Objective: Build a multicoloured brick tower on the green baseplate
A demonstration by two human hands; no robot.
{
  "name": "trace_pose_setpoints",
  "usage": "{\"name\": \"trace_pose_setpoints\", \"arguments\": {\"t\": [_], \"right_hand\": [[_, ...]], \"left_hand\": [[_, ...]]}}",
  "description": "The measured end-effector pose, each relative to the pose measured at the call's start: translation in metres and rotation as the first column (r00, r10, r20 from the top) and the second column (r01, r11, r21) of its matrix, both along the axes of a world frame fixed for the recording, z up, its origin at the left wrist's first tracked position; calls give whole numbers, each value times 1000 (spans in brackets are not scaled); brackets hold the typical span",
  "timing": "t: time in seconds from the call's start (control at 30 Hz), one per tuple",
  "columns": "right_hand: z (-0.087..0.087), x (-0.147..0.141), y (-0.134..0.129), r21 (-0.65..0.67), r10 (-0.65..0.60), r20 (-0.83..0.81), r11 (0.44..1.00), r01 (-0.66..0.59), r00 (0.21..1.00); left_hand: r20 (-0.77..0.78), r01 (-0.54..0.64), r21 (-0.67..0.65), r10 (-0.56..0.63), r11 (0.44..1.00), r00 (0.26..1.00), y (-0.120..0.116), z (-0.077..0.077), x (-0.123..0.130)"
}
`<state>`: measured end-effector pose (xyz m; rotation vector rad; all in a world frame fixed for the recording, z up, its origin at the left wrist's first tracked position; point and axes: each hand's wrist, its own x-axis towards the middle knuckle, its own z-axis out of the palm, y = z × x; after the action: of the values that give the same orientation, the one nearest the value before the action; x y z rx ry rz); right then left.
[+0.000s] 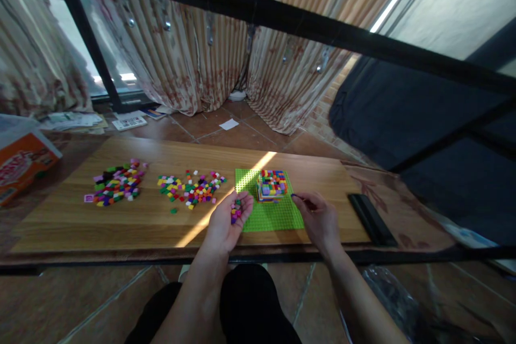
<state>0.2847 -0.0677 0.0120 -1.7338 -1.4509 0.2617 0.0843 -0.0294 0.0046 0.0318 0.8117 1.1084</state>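
My left hand (230, 220) is turned palm up, its fingers curled round several small toy bricks (235, 212) in pink, purple and green. It hovers over the left edge of a green studded baseplate (278, 219). On that plate stands a block built of many-coloured bricks (272, 185), stacked in layers. To the right of it, my right hand (318, 216) pinches a small dark brick (294, 195) between thumb and fingertips, apart from the block. The brick's exact colour is hard to make out.
Loose bricks lie in one pile (121, 184) at the far left and another scatter (193, 188) mid-table. A black oblong object (371, 219) rests at the right end of the wooden table (145, 231). An orange-and-white package (24, 158) stands left. A dark bar crosses above.
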Motion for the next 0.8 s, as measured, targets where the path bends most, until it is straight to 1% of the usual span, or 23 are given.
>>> {"name": "trace_pose_setpoints", "arguments": {"t": [0.13, 0.23, 0.33, 0.5, 0.6, 0.8], "right_hand": [[7, 1, 17, -50, 59, 55, 997, -57, 997], [10, 2, 21, -80, 92, 121, 993, -82, 988], [11, 5, 23, -111, 112, 145, 989, -96, 983], [11, 8, 27, -125, 118, 154, 987, -100, 981], [11, 8, 30, -133, 92, 148, 988, -72, 985], [8, 4, 31, -139, 61, 89, 989, -49, 994]], "left_hand": [[-28, -20, -18, 20, 1000, 999, 1, 1, -1], [-40, -28, -19, 27, 999, 999, 2, 3, -2], [-39, -39, -16, 39, 999, 998, 2, 3, -2], [-52, -43, -2, 42, 999, 998, 2, -1, 1], [-57, -45, 8, 45, 999, 997, 1, -2, 0], [-66, -59, 14, 60, 998, 996, 1, -2, 0]]}}
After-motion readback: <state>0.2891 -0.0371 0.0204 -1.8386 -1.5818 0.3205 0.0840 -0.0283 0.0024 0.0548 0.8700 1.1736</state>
